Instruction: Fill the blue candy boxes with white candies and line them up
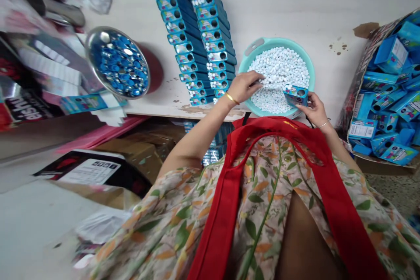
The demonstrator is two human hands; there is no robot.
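A turquoise basin (313,66) full of small white pellets (285,63) stands at the table's front edge. My left hand (246,86) reaches over its left side, fingers drawn together at the pellets; what they hold, if anything, is hidden. Between the thumb and fingers of my right hand (315,108) is a small blue box (296,95), held over the basin's right front part. A dark round hole shows in the box's printed top. Left of the basin, two rows of similar blue boxes (215,48) stand upright, several with white pellets showing on top.
A steel bowl (147,68) of blue and silver caps stands at left. On the right, a large carton (352,96) is heaped with blue boxes. Packets and plastic bags crowd the far left. Cardboard boxes (138,146) sit below the table edge.
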